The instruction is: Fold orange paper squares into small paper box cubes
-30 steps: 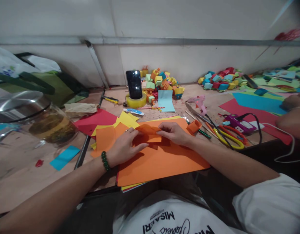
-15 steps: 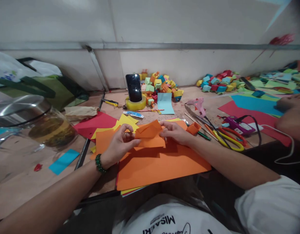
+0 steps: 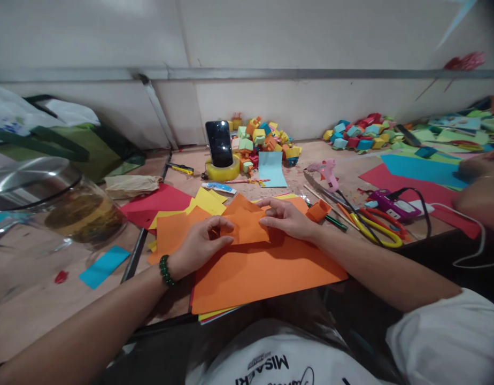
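A folded piece of orange paper (image 3: 249,229) is between my two hands, its flap rising to a point at the back. My left hand (image 3: 201,241), with a green bead bracelet at the wrist, has its fingers curled at the paper's left edge. At the right edge, my right hand (image 3: 285,218) pinches the paper between thumb and fingers. Beneath lies a stack of coloured sheets, a large orange sheet (image 3: 267,272) on top. Just right of my right hand sits a small folded orange paper box (image 3: 318,211).
Behind my hands stand a phone (image 3: 220,143) on a yellow tape roll (image 3: 223,170) and a heap of paper cubes (image 3: 259,140). A glass jar (image 3: 78,208) stands left. To the right are a pink glue gun (image 3: 326,172), scissors (image 3: 371,230), a purple device (image 3: 393,206) and another person's hand (image 3: 481,184).
The folded orange paper has tipped lower toward the stack, with its flap now pointing up behind. My left hand has shifted slightly right and down; my right hand has barely moved.
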### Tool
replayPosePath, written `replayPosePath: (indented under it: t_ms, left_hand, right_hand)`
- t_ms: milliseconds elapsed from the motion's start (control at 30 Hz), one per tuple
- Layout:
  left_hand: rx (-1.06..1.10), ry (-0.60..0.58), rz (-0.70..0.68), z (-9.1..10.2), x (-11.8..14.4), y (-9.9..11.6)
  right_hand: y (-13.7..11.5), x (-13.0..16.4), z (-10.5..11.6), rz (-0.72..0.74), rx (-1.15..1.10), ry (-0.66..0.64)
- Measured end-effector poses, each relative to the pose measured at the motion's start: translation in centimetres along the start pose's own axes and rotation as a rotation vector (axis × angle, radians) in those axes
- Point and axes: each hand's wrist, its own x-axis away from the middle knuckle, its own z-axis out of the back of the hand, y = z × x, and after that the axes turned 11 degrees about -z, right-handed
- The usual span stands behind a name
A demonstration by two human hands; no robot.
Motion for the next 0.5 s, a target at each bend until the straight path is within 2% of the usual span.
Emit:
replayPosePath:
  t_ms: [67, 167, 267, 367, 500]
  left_hand:
    - [0.053, 0.009, 0.013, 0.0, 0.0, 0.3]
    - [0.154, 0.086, 0.009, 0.1, 0.0, 0.6]
    - [0.245, 0.132, 0.079, 0.2, -0.1, 0.9]
    - [0.277, 0.038, 0.172, 0.3, -0.2, 1.2]
    - [0.206, -0.047, 0.183, 0.3, -0.3, 1.6]
  right_hand:
    - [0.1, -0.1, 0.1, -0.001, -0.011, -0.007]
    - [0.3, -0.2, 0.2, -0.023, -0.029, -0.017]
    - [0.3, 0.0, 0.1, -0.038, -0.003, -0.005]
    - [0.1, 0.3, -0.2, -0.014, 0.076, 0.009]
    - [-0.2, 0.3, -0.5, 0.034, 0.184, 0.023]
